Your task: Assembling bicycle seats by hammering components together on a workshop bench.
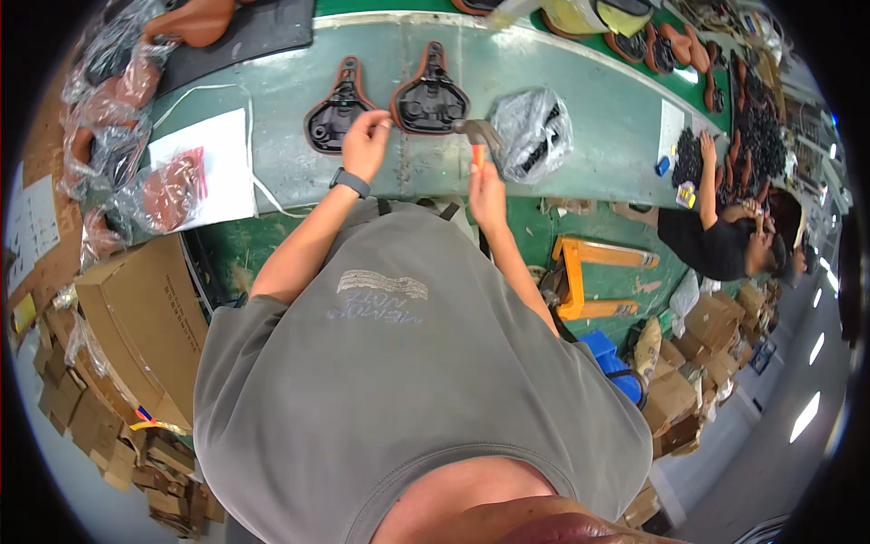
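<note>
Left hand [365, 143] pinched at rear edge of upturned black plastic saddle with brown rim [430, 96], at 12 o'clock on green bench [589, 118]. Right hand [486, 189] closed around orange-handled hammer [478, 138]. Probably stiff, light shell; best gripped at rim.

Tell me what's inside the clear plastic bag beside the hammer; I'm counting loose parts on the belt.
The clear plastic bag on the green belt holds a dark heap of small black parts. Crinkled, shiny film hides their shape and number.
</note>
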Motion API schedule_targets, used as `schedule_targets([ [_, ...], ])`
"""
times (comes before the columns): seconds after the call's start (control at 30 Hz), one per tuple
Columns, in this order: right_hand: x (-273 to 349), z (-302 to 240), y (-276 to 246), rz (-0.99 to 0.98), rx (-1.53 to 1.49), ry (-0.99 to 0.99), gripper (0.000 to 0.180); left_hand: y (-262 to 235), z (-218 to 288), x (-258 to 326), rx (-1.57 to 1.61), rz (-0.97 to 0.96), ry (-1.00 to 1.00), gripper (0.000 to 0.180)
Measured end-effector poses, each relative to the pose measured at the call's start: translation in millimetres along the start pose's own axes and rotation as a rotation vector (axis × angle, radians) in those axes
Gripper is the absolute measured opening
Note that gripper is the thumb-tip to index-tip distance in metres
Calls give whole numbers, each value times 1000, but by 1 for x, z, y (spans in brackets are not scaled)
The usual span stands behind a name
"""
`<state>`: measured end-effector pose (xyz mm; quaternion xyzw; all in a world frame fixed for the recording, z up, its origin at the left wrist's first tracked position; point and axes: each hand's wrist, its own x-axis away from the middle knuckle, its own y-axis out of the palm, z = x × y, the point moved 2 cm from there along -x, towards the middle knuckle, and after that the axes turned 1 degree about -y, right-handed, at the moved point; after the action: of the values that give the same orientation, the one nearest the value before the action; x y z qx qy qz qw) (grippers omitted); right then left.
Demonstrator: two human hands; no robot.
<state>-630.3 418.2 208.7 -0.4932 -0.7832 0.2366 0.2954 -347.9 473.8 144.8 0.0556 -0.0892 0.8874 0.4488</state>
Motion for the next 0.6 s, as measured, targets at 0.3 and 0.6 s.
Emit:
schedule_targets([
  [0.3, 73, 166, -126, 394, -18, 363, 31, 330, -24, 22, -607, -1028, 579, 26],
  [0.6, 103, 259, -193, 439, -246, 670, 35, 510, -74, -8, -1036, -515, 719, 28],
])
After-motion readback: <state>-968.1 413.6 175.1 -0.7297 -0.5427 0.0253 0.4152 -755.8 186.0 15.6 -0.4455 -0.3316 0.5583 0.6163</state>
